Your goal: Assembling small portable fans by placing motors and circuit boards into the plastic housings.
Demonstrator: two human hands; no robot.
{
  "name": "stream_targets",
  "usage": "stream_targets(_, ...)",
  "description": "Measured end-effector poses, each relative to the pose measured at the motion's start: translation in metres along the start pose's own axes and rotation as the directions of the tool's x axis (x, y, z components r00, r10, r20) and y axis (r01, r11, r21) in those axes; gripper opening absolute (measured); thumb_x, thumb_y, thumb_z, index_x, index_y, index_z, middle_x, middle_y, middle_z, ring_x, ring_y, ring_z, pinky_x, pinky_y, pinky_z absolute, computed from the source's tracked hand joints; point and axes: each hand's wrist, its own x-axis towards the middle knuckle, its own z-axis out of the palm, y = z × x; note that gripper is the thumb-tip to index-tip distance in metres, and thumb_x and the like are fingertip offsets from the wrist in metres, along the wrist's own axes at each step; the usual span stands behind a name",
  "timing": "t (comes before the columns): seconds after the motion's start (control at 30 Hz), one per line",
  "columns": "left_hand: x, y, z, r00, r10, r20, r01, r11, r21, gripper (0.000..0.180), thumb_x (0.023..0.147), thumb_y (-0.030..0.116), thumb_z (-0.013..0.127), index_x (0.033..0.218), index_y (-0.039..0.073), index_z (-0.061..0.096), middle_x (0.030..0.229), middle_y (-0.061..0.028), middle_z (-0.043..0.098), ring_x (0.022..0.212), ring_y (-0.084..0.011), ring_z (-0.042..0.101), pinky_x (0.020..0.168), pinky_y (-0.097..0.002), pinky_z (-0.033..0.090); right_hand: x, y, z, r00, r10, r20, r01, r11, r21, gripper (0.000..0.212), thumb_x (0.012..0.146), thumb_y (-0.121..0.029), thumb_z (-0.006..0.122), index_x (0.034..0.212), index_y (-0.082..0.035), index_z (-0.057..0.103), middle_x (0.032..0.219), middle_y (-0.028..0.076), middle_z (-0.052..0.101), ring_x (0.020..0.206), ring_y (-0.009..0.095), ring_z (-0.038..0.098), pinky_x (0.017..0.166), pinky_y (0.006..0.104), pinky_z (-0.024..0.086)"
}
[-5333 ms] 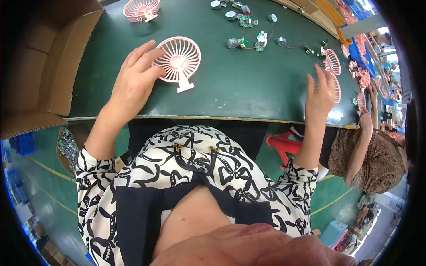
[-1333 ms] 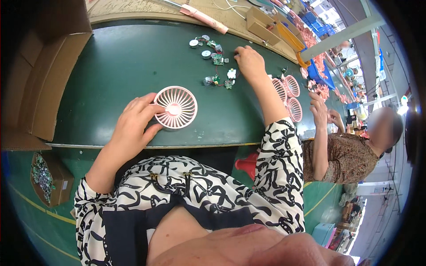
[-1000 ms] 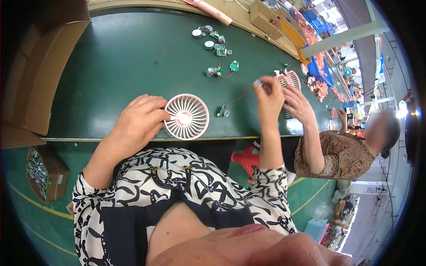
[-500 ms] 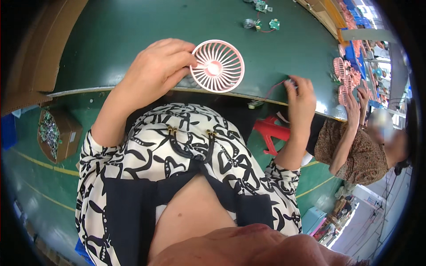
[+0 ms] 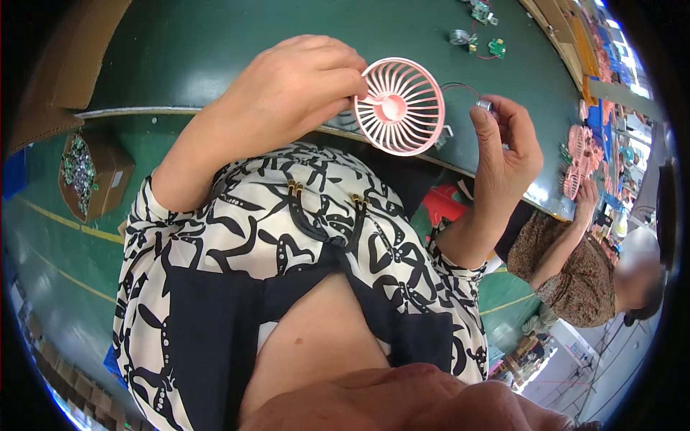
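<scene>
My left hand (image 5: 298,93) pinches the rim of a round pink fan grille (image 5: 392,108) above the table's near edge. The grille has curved ribs and a solid round hub, and its open side seems to face up. To its right, my right hand (image 5: 509,144) holds a small silvery motor (image 5: 484,105) between thumb and fingers. A thin wire (image 5: 460,85) runs from the motor toward the back of the grille. A small part, perhaps a circuit board (image 5: 445,134), shows beside the grille's lower right rim; the rest is hidden behind it.
Further back on the green table (image 5: 215,43) lie a motor (image 5: 458,36) and small circuit boards (image 5: 496,48) on wires. At right a co-worker (image 5: 568,266) reaches toward pink fan parts (image 5: 581,161). A cardboard box of small parts (image 5: 108,176) stands low at left; a red stool (image 5: 442,205) is under the table.
My left hand has carried the grille to the right. My right hand has risen and turned, bringing the motor into sight and its wire up near the grille. The view has shifted slightly.
</scene>
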Motion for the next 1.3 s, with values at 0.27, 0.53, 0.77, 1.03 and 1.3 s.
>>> stream_targets(0.27, -0.004, 0.002, 0.000, 0.999, -0.047, -0.004, 0.046, 0.998, -0.030, 0.025, 0.075, 0.004, 0.070, 0.099, 0.006, 0.065, 0.111, -0.0111, 0.064, 0.108, -0.0321, 0.060, 0.090, -0.0421, 0.048, -0.004, -0.022, 0.033, 0.779, -0.438, 0.447, 0.585, 0.765, -0.270, 0.021, 0.076, -0.020, 0.077, 0.090, -0.008, 0.065, 0.080, 0.005, 0.058, 0.074, 0.025, 0.056, 0.065, 0.0366, 0.043)
stream_targets(0.53, -0.005, 0.002, 0.004, 1.000, -0.004, -0.012, 0.005, 0.999, 0.051, 0.025, 0.075, 0.006, 0.070, 0.099, 0.009, 0.066, 0.105, -0.0077, 0.064, 0.106, -0.0282, 0.061, 0.088, -0.0393, 0.049, 0.007, -0.023, 0.035, 0.678, -0.500, 0.540, 0.698, 0.668, -0.258, 0.020, 0.076, -0.021, 0.075, 0.089, -0.010, 0.064, 0.082, 0.002, 0.057, 0.076, 0.022, 0.057, 0.064, 0.0354, 0.042)
stream_targets(0.77, -0.002, -0.001, 0.004, 1.000, -0.021, -0.011, 0.022, 0.998, 0.063, 0.024, 0.074, 0.006, 0.070, 0.098, 0.009, 0.067, 0.104, -0.0079, 0.064, 0.105, -0.0283, 0.062, 0.088, -0.0396, 0.050, 0.011, -0.031, 0.033, 0.685, -0.362, 0.632, 0.664, 0.667, -0.337, 0.028, 0.078, -0.019, 0.075, 0.101, -0.006, 0.065, 0.089, 0.009, 0.063, 0.080, 0.029, 0.061, 0.068, 0.0380, 0.048)
stream_targets(1.03, 0.000, 0.000, 0.004, 1.000, -0.010, -0.015, 0.011, 1.000, 0.027, 0.022, 0.075, 0.006, 0.071, 0.096, 0.007, 0.067, 0.100, -0.0097, 0.065, 0.102, -0.0292, 0.064, 0.087, -0.0395, 0.051, -0.019, 0.004, 0.023, 0.701, -0.549, 0.455, 0.628, 0.778, -0.027, 0.057, 0.077, -0.037, 0.073, 0.125, -0.008, 0.064, 0.115, 0.011, 0.061, 0.091, 0.028, 0.062, 0.074, 0.0390, 0.050)
stream_targets(1.3, -0.001, 0.004, -0.002, 0.999, -0.052, 0.006, 0.052, 0.999, -0.011, 0.026, 0.074, 0.003, 0.073, 0.099, 0.005, 0.066, 0.115, -0.0133, 0.065, 0.103, -0.0310, 0.064, 0.086, -0.0388, 0.051, -0.034, 0.021, 0.038, 0.707, -0.619, 0.343, 0.689, 0.711, -0.138, 0.053, 0.067, -0.020, 0.081, 0.118, -0.009, 0.069, 0.117, 0.009, 0.065, 0.096, 0.026, 0.063, 0.079, 0.0363, 0.048)
